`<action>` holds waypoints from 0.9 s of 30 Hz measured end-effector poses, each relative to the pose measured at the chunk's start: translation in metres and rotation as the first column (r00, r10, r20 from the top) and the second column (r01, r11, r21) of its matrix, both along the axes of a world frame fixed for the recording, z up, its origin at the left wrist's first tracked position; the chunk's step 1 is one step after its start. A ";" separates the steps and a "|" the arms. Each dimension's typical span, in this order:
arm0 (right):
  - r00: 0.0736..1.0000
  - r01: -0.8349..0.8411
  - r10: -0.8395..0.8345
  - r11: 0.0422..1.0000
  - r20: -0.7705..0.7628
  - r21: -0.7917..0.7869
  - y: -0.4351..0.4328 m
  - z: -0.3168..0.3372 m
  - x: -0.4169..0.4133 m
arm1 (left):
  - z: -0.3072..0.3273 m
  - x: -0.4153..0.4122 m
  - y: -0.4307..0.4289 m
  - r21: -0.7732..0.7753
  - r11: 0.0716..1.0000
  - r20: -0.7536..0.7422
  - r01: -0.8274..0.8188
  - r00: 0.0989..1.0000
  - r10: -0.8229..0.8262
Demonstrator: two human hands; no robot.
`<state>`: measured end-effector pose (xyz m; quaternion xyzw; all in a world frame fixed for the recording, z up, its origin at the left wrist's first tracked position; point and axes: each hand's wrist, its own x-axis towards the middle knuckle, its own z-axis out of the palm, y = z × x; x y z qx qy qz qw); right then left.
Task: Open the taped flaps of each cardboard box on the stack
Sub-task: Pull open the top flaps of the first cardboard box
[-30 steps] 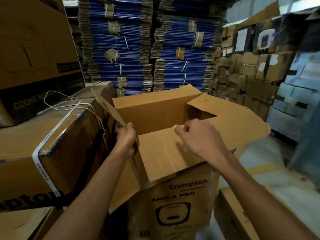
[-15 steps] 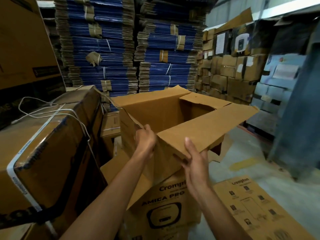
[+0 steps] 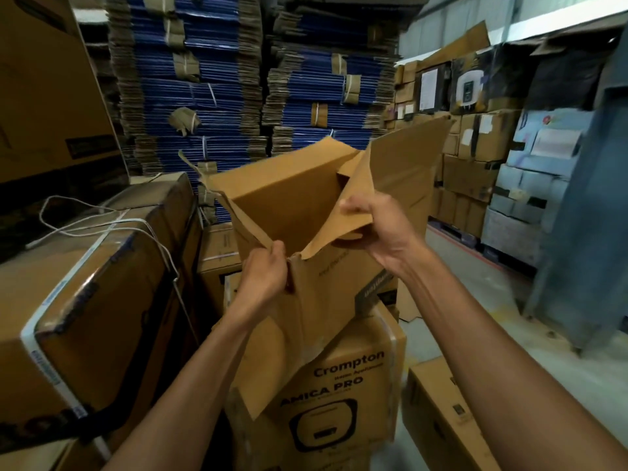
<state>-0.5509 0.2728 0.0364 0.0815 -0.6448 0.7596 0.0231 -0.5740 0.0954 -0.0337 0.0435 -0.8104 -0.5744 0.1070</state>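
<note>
Both hands on opened box [image 3: 292, 202] flaps

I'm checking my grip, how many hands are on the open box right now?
2. The left hand pinches the near-left corner of the open box; the right hand grips the raised right flap.

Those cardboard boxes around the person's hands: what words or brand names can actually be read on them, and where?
"Crompton": front of the lower box, under the open box.
"AMICA PRO": same front, just below.
Small line between them: too blurred.
Print on the strapping tape of the left box: unreadable.
Paper sheets on the far boxes: too small.
</note>
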 end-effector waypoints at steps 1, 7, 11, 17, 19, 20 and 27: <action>0.999 0.032 -0.034 0.995 0.016 0.095 0.000 0.001 -0.002 | -0.003 -0.001 -0.002 -0.010 1.000 -0.004 -0.017 1.000 0.017; 0.889 0.406 -0.388 0.424 -0.242 0.810 0.025 -0.009 -0.026 | -0.028 0.009 -0.024 -0.168 0.982 -0.013 -0.087 0.996 0.086; 0.886 0.431 -0.156 -0.066 -0.436 0.900 0.039 -0.011 -0.057 | -0.043 0.035 -0.035 -0.170 0.981 -0.029 -0.094 0.995 0.091; 0.998 0.037 -0.052 -0.136 -0.044 0.990 0.047 -0.020 -0.114 | -0.057 0.063 -0.010 -0.170 0.978 -0.038 -0.121 0.992 0.117; 0.992 -0.075 -0.108 -0.113 0.063 0.991 0.049 -0.035 -0.128 | -0.064 0.077 0.002 -0.145 0.981 -0.065 -0.126 0.991 0.118; 0.985 -0.121 -0.136 -0.075 0.110 0.990 0.051 -0.044 -0.133 | -0.068 0.082 0.006 -0.134 0.982 -0.080 -0.130 0.990 0.121; 0.921 -0.045 -0.389 -0.187 -0.032 0.981 0.103 -0.075 -0.164 | -0.077 0.090 0.013 -0.173 0.970 -0.116 -0.168 0.982 0.149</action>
